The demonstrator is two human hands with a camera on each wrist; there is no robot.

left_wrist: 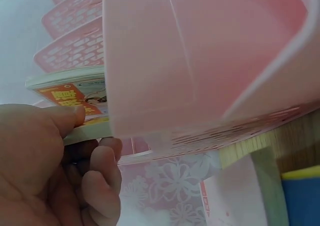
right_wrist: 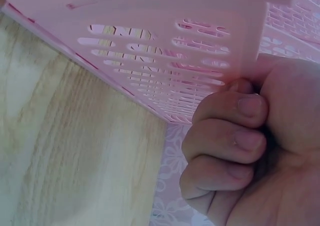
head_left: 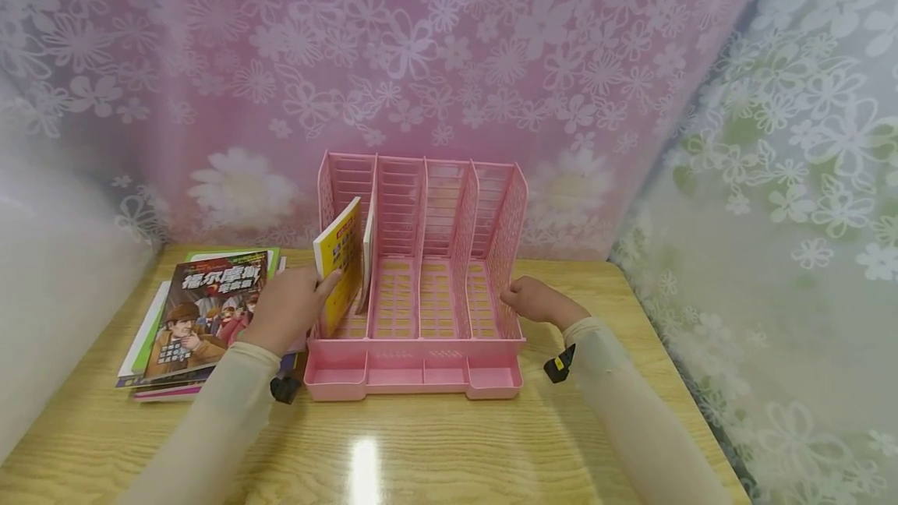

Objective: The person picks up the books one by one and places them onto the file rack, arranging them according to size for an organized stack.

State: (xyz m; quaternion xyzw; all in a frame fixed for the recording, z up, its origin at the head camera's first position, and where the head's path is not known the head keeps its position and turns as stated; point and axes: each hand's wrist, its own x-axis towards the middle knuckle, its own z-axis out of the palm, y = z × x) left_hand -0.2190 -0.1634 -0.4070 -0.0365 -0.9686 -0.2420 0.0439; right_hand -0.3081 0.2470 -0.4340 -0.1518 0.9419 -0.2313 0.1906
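Note:
My left hand (head_left: pixel 289 306) pinches a yellow-covered book (head_left: pixel 341 263) by its near edge, thumb on the cover and curled fingers behind. The book stands in the leftmost slot of a pink desk organizer (head_left: pixel 415 351). In the left wrist view the held book's edge (left_wrist: pixel 90 132) shows between thumb and fingers. Another thin book (head_left: pixel 368 259) leans beside the first divider, right of the yellow one. At the organizer's right end, my right hand (head_left: pixel 536 301) grips the front edge of the perforated side panel (right_wrist: pixel 150 51), its fingers curled in the right wrist view.
Left of the organizer lies a stack of books, a dark comic-style book (head_left: pixel 206 314) on top. Small trays (head_left: pixel 445 372) run along the organizer's front. A wooden table (head_left: pixel 449 450) carries everything, with a pink floral curtain (head_left: pixel 421 61) behind and a pale floral sheet (head_left: pixel 793 256) at right.

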